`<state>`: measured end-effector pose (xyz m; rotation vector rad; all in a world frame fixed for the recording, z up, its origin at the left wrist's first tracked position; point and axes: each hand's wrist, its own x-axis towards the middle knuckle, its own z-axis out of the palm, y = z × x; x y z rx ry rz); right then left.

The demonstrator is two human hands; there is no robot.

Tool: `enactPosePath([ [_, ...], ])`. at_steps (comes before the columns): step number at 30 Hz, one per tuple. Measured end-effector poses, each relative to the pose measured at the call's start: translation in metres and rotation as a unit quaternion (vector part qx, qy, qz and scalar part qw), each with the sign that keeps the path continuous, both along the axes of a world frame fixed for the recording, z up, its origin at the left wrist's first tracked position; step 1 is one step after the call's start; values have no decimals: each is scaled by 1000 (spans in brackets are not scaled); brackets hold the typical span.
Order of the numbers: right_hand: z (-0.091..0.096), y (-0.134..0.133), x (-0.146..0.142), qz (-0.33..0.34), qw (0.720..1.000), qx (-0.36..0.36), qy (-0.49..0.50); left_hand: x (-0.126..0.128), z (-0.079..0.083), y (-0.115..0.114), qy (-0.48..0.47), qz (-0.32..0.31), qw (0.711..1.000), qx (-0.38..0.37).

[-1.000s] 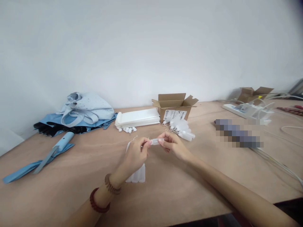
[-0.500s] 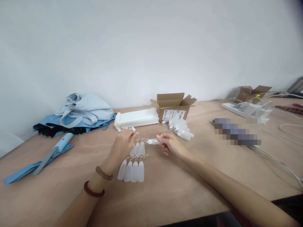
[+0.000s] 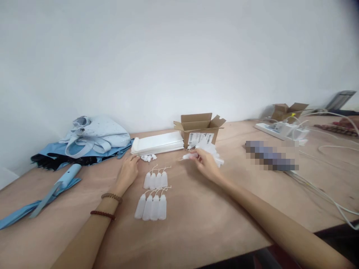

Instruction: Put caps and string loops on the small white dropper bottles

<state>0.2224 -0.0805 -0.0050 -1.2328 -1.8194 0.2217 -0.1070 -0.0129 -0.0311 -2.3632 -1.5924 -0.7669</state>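
My right hand [image 3: 206,163] pinches a small translucent plastic bottle [image 3: 189,156], its nozzle end pointing left, at the near side of a loose pile of similar bottles [image 3: 211,149]. Palm down, my left hand [image 3: 129,172] rests on the tabletop with its fingers stretched forward. Just right of its fingertips lie several small white caps [image 3: 148,158]. Two rows of bottles with thin cords at their necks lie between my arms: a back row [image 3: 155,181] and a front row [image 3: 151,207].
A stack of white envelopes [image 3: 158,142] lies beside an open cardboard box [image 3: 200,136]. Farther left are a light-blue cloth bag [image 3: 103,130] and a folded blue umbrella [image 3: 68,177]. Rightward are a blurred-out object [image 3: 270,156], a power strip [image 3: 267,130] with cables, and another box [image 3: 284,111].
My right hand has moved away from the rows to the bottle pile, a bottle in its fingers. My left hand has drawn left and down onto the table, uncovering the back row.
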Motion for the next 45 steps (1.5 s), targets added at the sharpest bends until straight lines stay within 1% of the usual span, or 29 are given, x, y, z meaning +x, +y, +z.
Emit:
enactPosePath([
  [4, 9, 29, 20, -43, 997, 51, -29, -1, -1, 0, -15, 7, 1000, -7],
  [9, 22, 75, 44, -46, 996, 24, -74, 1, 0, -1, -20, 29, 999, -17],
  [12, 20, 87, 55, -50, 995, 16, -91, 2, 2, -3, -20, 30, 999, -24],
  [17, 10, 86, 68, -65, 991, 11, -118, 3, 3, -5, -38, 33, 998, -32],
  [22, 7, 85, 70, -89, 988, 22, -121, 3, 4, -7, -41, 43, 997, -39],
  [26, 1, 84, 70, -111, 985, 51, -122, 4, 7, -9, -25, 50, 997, -55],
  [30, -4, 78, 72, -128, 977, 87, -146, 6, 9, -9, -11, 68, 996, -62],
  [33, -2, 72, 70, -140, 966, 116, -185, 7, 11, -11, -8, 76, 995, -64],
  [35, 2, 65, 63, -143, 958, 132, -211, 8, 13, -12, -5, 75, 995, -63],
  [38, 7, 48, 36, -115, 955, 137, -238, 9, 14, -15, -2, 72, 996, -55],
  [40, 9, 30, 10, -63, 958, 120, -255, 9, 14, -16, -2, 72, 996, -55],
  [42, 10, 9, -18, 26, 953, 94, -288, 9, 14, -16, -4, 77, 995, -62],
  [43, 11, -1, -30, 73, 946, 81, -307, 10, 14, -17, -5, 80, 995, -66],
  [45, 11, -20, -51, 148, 929, 61, -334, 10, 15, -17, -2, 81, 994, -69],
])
